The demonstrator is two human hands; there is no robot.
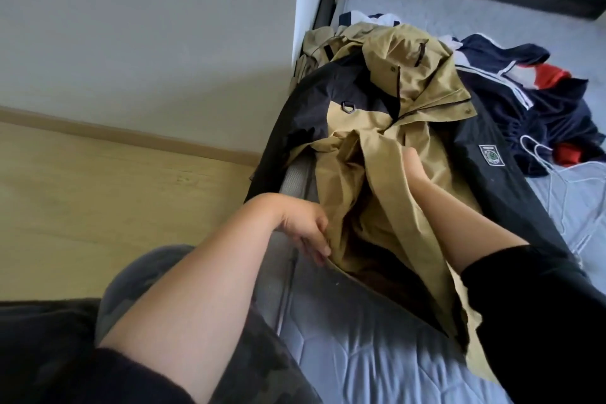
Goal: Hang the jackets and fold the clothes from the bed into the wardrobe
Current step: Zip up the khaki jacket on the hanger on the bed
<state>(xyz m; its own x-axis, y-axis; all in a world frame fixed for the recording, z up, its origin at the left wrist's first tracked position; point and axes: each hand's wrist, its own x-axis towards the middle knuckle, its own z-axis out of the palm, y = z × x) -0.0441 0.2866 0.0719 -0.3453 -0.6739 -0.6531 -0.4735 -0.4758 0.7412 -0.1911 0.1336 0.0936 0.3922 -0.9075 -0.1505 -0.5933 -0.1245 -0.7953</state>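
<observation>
Task barely begun: left hand and right hand each grip the khaki-and-black hooded jacket on the grey quilted bed; navy-red garments and white wire hangers lie far right, wardrobe unseen

both hands hold a tan jacket on a bed: left hand at its edge, right hand gripping a fold.
</observation>
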